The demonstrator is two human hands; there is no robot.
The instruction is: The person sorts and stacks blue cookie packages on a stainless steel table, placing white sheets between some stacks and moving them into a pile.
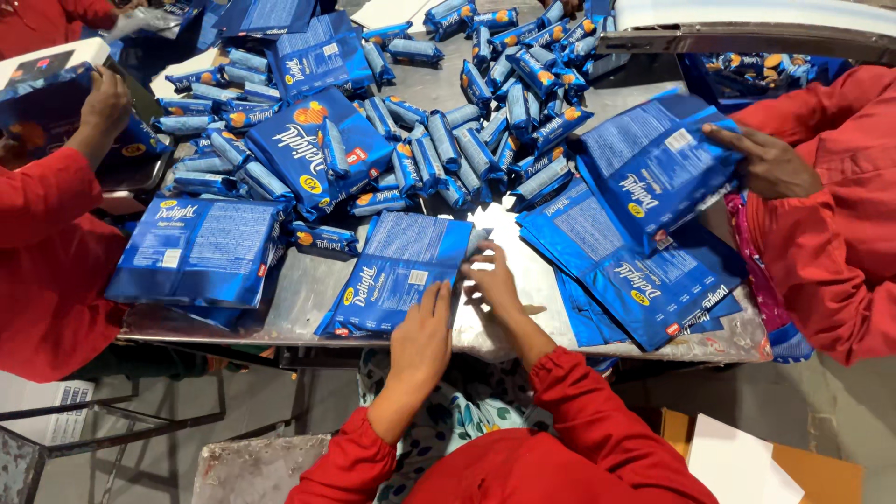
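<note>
Red sleeves reach up from the near edge of the steel worktop (308,299). Left hand (422,338) lies palm down, fingers stretched flat on the near right corner of a flat blue pouch (397,271); it presses rather than clasps. Right hand (493,287) sits just beside it, wrist bent, fingertips pinching the pouch's right edge in a light grasp. That pouch lies at the worktop's near edge, mostly up and left of both hands, its long axis tilted from near-left to far-right.

A stack of flat pouches (635,280) lies toward the right edge, where a co-worker's hand (765,163) rests on the top one. Small blue packets (467,149) are heaped across the middle. At the left edge another co-worker's hand (103,103) holds a box (42,93).
</note>
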